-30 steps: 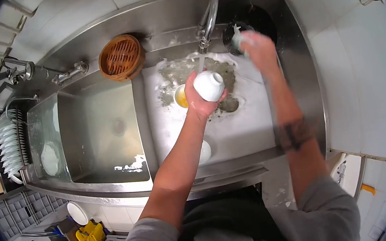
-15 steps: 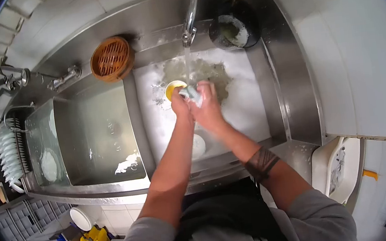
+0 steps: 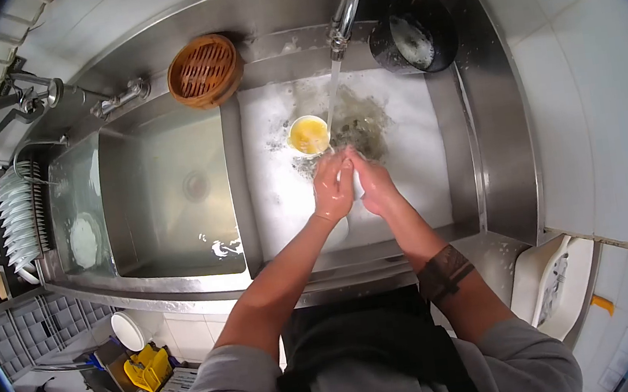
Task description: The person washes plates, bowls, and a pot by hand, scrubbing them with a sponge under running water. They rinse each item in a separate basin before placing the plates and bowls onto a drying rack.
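Observation:
Both my hands meet over the foamy right basin [image 3: 414, 184], just below the running water stream [image 3: 334, 103]. My left hand [image 3: 332, 187] grips a small white cup [image 3: 357, 183], of which only a sliver shows between the palms. My right hand [image 3: 377, 187] presses against the cup from the right, fingers closed around it. Whether a cloth lies in that palm is hidden. A small bowl of yellow liquid [image 3: 309, 135] floats in the suds just beyond my hands. Another white bowl [image 3: 339, 232] lies partly under my left wrist.
The faucet [image 3: 344, 12] arches over the basin. A black pot [image 3: 416, 31] stands at the back right, a bamboo steamer lid [image 3: 203, 70] at the back middle. The left basin [image 3: 165, 198] holds water with a plate [image 3: 85, 240]. Stacked plates [image 3: 18, 224] fill a rack at the left.
My right hand came back from the black pot to the cup. Both hands then drew nearer to me, clasped together around the cup under the stream.

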{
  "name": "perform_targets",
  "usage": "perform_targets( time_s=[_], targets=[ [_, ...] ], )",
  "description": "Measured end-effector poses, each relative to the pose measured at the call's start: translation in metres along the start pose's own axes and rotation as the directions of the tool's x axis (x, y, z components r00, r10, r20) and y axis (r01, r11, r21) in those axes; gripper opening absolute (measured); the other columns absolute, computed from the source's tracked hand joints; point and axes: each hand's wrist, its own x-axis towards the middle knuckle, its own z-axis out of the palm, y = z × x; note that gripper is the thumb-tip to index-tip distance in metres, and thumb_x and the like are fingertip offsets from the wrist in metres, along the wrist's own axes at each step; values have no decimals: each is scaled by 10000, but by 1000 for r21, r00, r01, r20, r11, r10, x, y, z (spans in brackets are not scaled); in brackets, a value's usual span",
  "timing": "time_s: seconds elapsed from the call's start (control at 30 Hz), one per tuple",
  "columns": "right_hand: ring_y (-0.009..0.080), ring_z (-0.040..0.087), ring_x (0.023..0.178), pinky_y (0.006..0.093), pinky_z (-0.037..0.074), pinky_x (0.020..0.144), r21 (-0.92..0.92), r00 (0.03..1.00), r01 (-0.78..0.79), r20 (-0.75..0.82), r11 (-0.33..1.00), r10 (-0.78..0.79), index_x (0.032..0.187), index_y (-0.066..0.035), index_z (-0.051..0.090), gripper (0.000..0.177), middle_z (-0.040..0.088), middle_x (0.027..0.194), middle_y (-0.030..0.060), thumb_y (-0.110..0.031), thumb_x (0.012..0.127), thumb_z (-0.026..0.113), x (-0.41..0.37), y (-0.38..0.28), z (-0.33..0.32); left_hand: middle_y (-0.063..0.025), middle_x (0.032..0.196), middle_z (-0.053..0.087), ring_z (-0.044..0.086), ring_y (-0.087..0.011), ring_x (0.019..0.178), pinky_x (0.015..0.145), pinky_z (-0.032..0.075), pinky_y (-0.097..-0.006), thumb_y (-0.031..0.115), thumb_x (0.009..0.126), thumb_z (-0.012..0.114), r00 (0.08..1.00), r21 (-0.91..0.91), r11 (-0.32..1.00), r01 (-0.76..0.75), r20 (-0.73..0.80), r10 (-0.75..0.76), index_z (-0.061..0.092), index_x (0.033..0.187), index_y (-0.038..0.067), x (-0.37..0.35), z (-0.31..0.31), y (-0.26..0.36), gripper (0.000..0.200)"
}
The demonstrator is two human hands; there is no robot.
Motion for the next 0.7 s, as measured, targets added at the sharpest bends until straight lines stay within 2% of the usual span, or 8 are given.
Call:
perform_targets(
  time_s=[0.07, 0.1, 0.17, 0.27, 0.33, 0.4, 0.57, 0.7],
  targets=[
    [148, 603, 1202, 310, 489, 992, -115, 996, 66, 67, 991, -58, 1426, -32, 581, 544, 639, 1361, 94, -397, 1035, 683, 30, 28, -11, -206, 1219, 695, 660, -275, 1086, 976, 497, -404, 134, 1028, 476, 339, -482, 84, 872, 472, -814, 694, 1174, -26, -4, 12, -12, 307],
    [147, 623, 1137, 312, 498, 972, -101, 952, 296, 114, 950, -284, 1348, -11, 627, 489, 672, 1276, 96, -361, 1016, 708, 27, 41, -5, -209, 1230, 693, 660, -271, 1080, 952, 510, -393, 117, 1013, 494, 250, -572, -162, 804, 573, -781, 699, 1176, -17, -3, 12, -23, 294],
    [160, 676, 942, 347, 541, 875, 240, 948, 252, 135, 938, -289, 1159, 20, 706, 295, 732, 1037, 52, -190, 957, 749, 25, 51, 2, -172, 1198, 703, 669, -258, 1053, 923, 519, -369, 127, 1011, 525, 464, -429, 251, 868, 523, -715, 681, 1206, -8, -3, -1, -50, 284],
    [220, 715, 855, 390, 564, 824, -96, 926, 146, 362, 985, -102, 1105, 13, 717, 275, 755, 942, 70, -109, 863, 769, 21, 72, -20, -219, 1402, 596, 561, -372, 1328, 1056, 494, -408, 102, 830, 711, 825, 158, 953, 256, 478, -301, 617, 1361, 75, 21, -30, -70, 540],
    [269, 735, 874, 404, 566, 847, -768, 894, 378, 449, 517, 13, 1104, -23, 731, 360, 757, 963, 144, -134, 769, 803, 8, 75, -7, -157, 1568, 436, 389, -381, 1468, 1104, 457, -507, 104, 825, 695, 902, 367, 930, -18, 407, -143, 603, 1394, 118, 46, -21, -67, 577],
    [371, 730, 921, 451, 558, 861, -836, 832, 541, 517, -92, 198, 1066, -26, 737, 401, 740, 988, 215, -184, 706, 817, 14, 112, 3, -148, 1595, 385, 338, -410, 1491, 1098, 460, -567, 145, 805, 737, 772, 484, 854, -189, 611, -176, 566, 1454, 159, 59, -4, -94, 671],
    [416, 694, 1013, 503, 535, 910, -825, 836, 549, 544, 131, -80, 1041, -11, 725, 392, 719, 1040, 253, -346, 845, 781, -25, 61, -2, -92, 1660, 305, 281, -413, 1509, 953, 522, -634, 301, 833, 710, 284, 669, 656, -349, 743, -606, 532, 1510, 217, 121, 11, -57, 706],
    [438, 663, 986, 480, 522, 882, -606, 709, 636, 216, 477, -671, 1122, 13, 658, 374, 691, 1047, 277, -348, 1024, 659, -24, -93, -43, -116, 1540, 480, 471, -386, 1376, 888, 541, -620, 363, 795, 754, 444, 705, 683, -192, 683, -580, 565, 1466, 191, 130, 21, -84, 718]
  ],
)
